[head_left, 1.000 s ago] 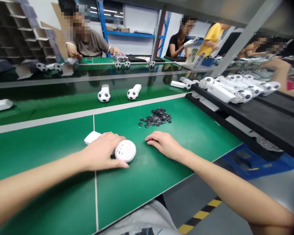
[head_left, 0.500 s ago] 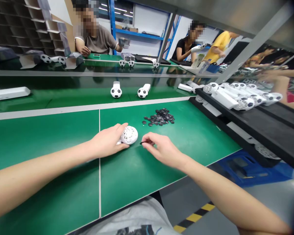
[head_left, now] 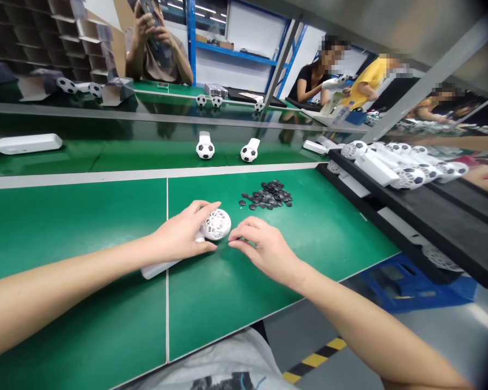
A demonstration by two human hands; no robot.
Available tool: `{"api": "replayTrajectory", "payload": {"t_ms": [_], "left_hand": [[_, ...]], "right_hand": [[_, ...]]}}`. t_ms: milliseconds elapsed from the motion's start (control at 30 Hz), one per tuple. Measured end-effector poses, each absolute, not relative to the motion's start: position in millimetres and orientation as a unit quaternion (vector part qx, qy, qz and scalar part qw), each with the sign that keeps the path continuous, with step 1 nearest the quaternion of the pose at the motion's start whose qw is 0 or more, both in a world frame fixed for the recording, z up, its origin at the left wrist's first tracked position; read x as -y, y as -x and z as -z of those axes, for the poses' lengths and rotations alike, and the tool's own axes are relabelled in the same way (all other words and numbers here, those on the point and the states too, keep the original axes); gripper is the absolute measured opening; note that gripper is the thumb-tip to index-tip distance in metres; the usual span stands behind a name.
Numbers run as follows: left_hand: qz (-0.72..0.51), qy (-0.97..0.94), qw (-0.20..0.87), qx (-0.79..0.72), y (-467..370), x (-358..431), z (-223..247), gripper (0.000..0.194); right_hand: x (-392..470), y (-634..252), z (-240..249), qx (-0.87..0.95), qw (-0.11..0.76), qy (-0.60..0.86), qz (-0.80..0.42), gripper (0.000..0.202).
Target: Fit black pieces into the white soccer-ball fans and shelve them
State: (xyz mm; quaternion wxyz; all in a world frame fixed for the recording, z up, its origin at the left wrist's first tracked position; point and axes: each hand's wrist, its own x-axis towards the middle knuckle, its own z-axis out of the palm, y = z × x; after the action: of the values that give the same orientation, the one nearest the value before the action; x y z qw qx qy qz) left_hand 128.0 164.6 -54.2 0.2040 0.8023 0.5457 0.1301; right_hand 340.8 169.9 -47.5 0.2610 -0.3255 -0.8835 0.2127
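Observation:
My left hand (head_left: 183,230) is closed around a white handheld fan (head_left: 217,224) with a round, football-like openwork head. Its handle sticks out beneath my palm, and the fan lies low over the green table. Just to the right of the fan head, my right hand (head_left: 264,246) is pinched, thumb against fingers. The small black piece in that pinch is now almost entirely hidden by the fingertips. Beyond my right hand, a loose pile of small black pieces (head_left: 270,195) is spread on the green table (head_left: 244,303).
Two white fans with black patches, one (head_left: 205,146) beside another (head_left: 250,150), sit on the green belt past the pale strip. At right, black trays (head_left: 423,208) hold several white fans. A blue crate (head_left: 415,287) stands below. Co-workers sit across the line.
My right hand has turned slightly and moved left, closer to the fan head; the black piece has gone almost out of sight. More of the fan's handle shows. A person opposite has raised both hands.

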Motion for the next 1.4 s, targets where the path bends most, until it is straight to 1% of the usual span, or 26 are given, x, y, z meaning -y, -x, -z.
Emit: {"api": "replayTrajectory", "payload": {"t_ms": [133, 200, 400, 600, 733, 867, 933, 967, 1000, 1067, 1133, 1200, 1300, 1400], "left_hand": [[-0.140, -0.801, 0.216, -0.541, -128.8, -164.6, 53.6, 0.081], [-0.144, -0.800, 0.216, -0.540, -129.5, -165.4, 53.0, 0.079], [-0.158, -0.801, 0.225, -0.531, -128.2, -170.0, 53.6, 0.070], [-0.192, -0.800, 0.237, -0.517, -126.5, -174.4, 55.6, 0.061], [-0.206, -0.797, 0.242, -0.513, -127.0, -177.1, 56.9, 0.054], [-0.209, -0.796, 0.241, -0.514, -128.0, -176.7, 57.2, 0.047], [-0.195, -0.806, 0.232, -0.508, -128.5, -174.7, 56.5, 0.049], [-0.181, -0.812, 0.228, -0.506, -128.7, -173.6, 55.9, 0.053], [-0.163, -0.816, 0.224, -0.507, -128.9, -172.8, 55.2, 0.058], [-0.124, -0.815, 0.225, -0.519, -128.4, -172.5, 53.5, 0.062], [-0.106, -0.806, 0.229, -0.535, -126.6, -174.9, 51.8, 0.058], [-0.107, -0.805, 0.225, -0.538, -123.3, -179.4, 50.9, 0.056], [-0.098, -0.820, 0.201, -0.527, -117.3, -186.3, 50.7, 0.061], [-0.080, -0.835, 0.183, -0.512, -113.2, -188.8, 50.4, 0.065]], "right_hand": [[-169.4, -330.6, 52.0, 0.834, 0.273, 0.360, -0.316, 0.003], [-171.2, -326.2, 55.8, 0.815, 0.285, 0.365, -0.349, 0.003], [-181.9, -320.8, 67.4, 0.806, 0.328, 0.373, -0.321, 0.004], [-188.9, -321.5, 65.9, 0.807, 0.333, 0.372, -0.316, 0.009], [-189.6, -318.7, 66.2, 0.788, 0.319, 0.379, -0.366, 0.023], [-193.6, -319.0, 70.9, 0.780, 0.322, 0.375, -0.384, 0.024], [-204.0, -325.0, 72.8, 0.778, 0.307, 0.365, -0.408, 0.024], [-211.9, -329.6, 73.5, 0.777, 0.300, 0.366, -0.416, 0.022], [-221.3, -335.1, 73.9, 0.778, 0.296, 0.376, -0.407, 0.019], [-241.9, -346.4, 74.2, 0.792, 0.300, 0.417, -0.331, 0.012], [-260.3, -354.5, 74.6, 0.821, 0.287, 0.443, -0.217, 0.008], [-272.8, -357.0, 75.4, 0.857, 0.237, 0.435, -0.142, 0.011], [-280.9, -352.5, 75.6, 0.876, 0.155, 0.446, -0.097, 0.017], [-282.8, -347.1, 73.2, 0.863, 0.122, 0.480, -0.095, 0.013]]}}
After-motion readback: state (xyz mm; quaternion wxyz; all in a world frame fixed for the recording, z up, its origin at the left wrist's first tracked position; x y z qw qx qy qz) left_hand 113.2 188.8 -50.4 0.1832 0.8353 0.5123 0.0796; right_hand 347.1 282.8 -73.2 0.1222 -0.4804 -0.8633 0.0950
